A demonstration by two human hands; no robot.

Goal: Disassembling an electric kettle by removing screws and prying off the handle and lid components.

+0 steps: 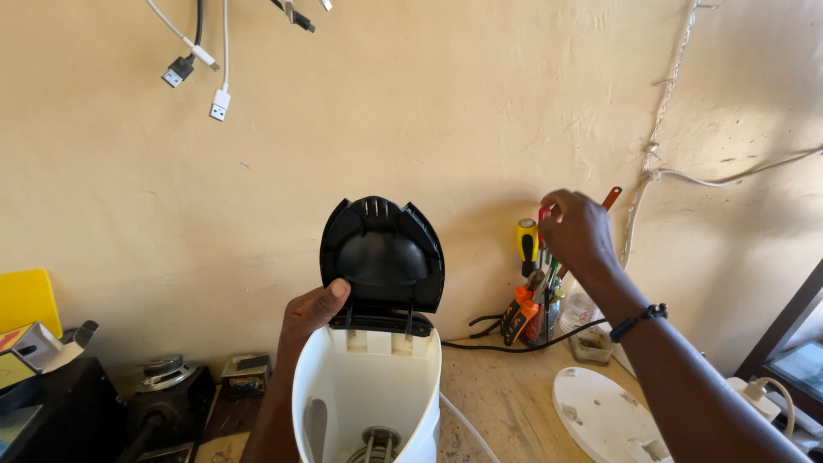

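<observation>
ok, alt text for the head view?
A left hand holds a white kettle with its black lid open, while the right hand reaches into a cluster of screwdrivers against a beige wall.

Wooden bench [506, 403] under kettle [369, 394], white disc [604, 416]

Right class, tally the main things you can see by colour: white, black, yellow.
White: 3, the kettle body, the round base plate, the hanging USB plug
Black: 2, the kettle lid, the wristband
Yellow: 2, the screwdriver handle, the flat board
Total: 7
</observation>
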